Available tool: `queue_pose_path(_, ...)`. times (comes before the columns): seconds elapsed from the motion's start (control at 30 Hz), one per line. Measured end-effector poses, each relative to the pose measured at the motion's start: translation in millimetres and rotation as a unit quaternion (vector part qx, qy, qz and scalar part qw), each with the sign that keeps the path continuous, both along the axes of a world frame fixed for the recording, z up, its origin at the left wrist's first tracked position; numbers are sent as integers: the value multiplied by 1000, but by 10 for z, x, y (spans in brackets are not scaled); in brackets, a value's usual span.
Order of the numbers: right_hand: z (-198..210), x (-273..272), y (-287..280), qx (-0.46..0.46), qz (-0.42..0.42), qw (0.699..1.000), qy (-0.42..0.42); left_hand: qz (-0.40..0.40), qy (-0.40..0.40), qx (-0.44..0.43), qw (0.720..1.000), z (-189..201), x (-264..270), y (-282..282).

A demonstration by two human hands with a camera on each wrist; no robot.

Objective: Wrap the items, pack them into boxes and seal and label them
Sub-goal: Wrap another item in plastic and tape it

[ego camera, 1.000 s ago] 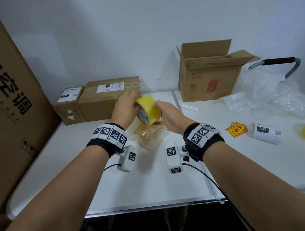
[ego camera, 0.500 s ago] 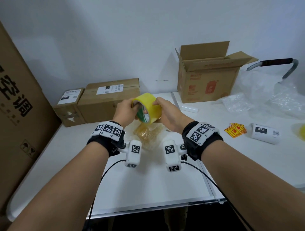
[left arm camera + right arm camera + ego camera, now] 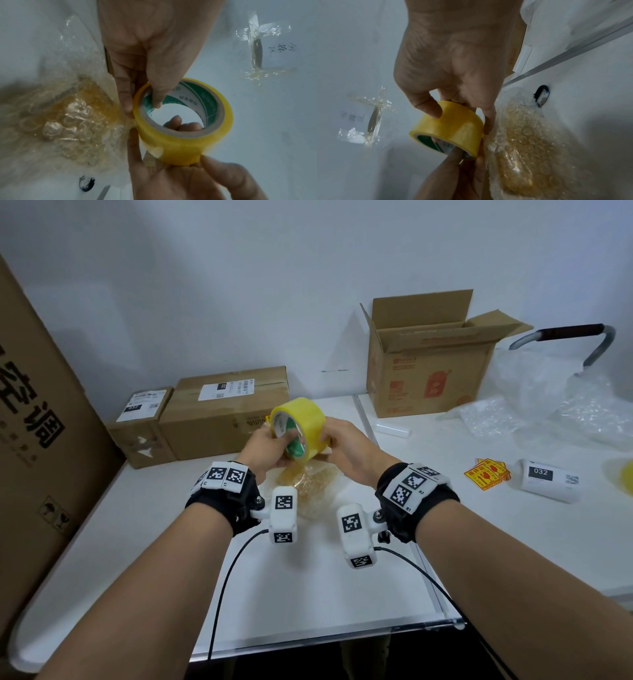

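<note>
Both hands hold tape roll (image 3: 297, 426) above bundle (image 3: 310, 486): left hand (image 3: 265, 448) hooked thru core, right hand (image 3: 342, 445) pinching rim. Risk, as I judge: tape end hard to find, may split or re-stick; roll could drop on bundle.

Packing station — white table (image 3: 342, 594) against a bare wall; sealed, labelled cartons (image 3: 222, 412) far left, open carton (image 3: 428, 371) far right, bubble wrap (image 3: 548, 412), label roll (image 3: 548, 481), warning stickers (image 3: 486, 474).

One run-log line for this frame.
left hand: grips tape roll | right hand: grips roll | bubble-wrapped item: on table, untaped
</note>
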State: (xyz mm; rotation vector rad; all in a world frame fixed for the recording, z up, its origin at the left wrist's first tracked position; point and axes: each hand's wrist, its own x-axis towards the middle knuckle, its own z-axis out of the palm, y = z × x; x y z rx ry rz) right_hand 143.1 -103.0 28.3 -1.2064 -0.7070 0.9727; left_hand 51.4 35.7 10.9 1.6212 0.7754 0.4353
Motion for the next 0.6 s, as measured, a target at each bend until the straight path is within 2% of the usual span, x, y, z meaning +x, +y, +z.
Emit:
queue_pose_path(0.17,16,36,13,-24,-34,999,25,-3,-23,33,999,-26,10,-49)
queue_pose_path(0.4,-11,-3,8,-18,-8,1000,24,0,-36,0,999,-92,-24,-32)
queue_pose_path(0.6,12,40,-4,-38,-15,998,43,-4,-41,32,999,-99,-22,-56)
